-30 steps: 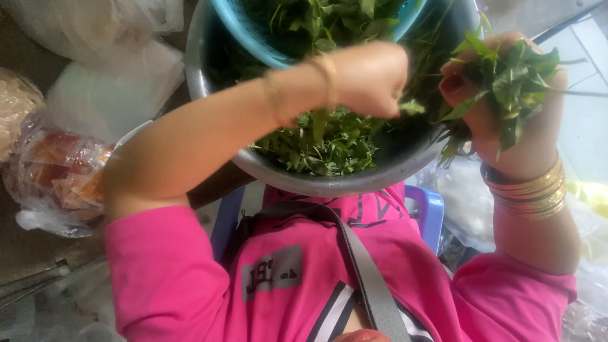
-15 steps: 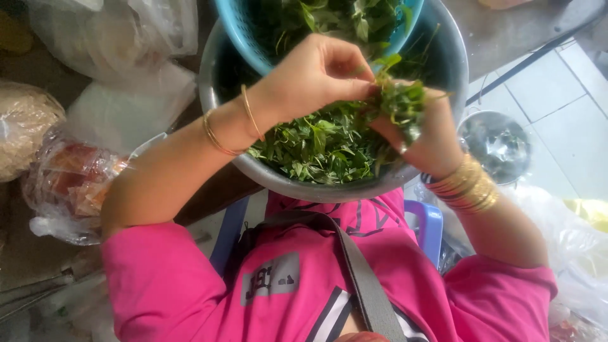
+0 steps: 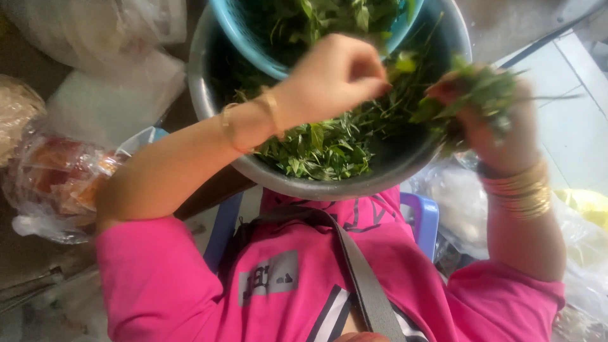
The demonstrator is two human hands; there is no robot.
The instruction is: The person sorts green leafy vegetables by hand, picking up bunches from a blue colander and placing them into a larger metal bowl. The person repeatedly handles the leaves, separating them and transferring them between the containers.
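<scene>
One big round metal bowl (image 3: 209,120) holds many loose green leaves (image 3: 323,142), with one blue plastic basket (image 3: 253,47) tilted inside it. Over it, the right hand (image 3: 500,126) grasps one leafy bunch (image 3: 481,95); the left hand (image 3: 335,76) is clenched, pinching a leaf.

A single head-worn view is provided — it is aimed steeply downward from directly above, at close range. The pink shirt (image 3: 266,278) is seen along the lower edge, the metal basin (image 3: 329,187) of leafy greens (image 3: 323,142) above it — both hands included.
</scene>
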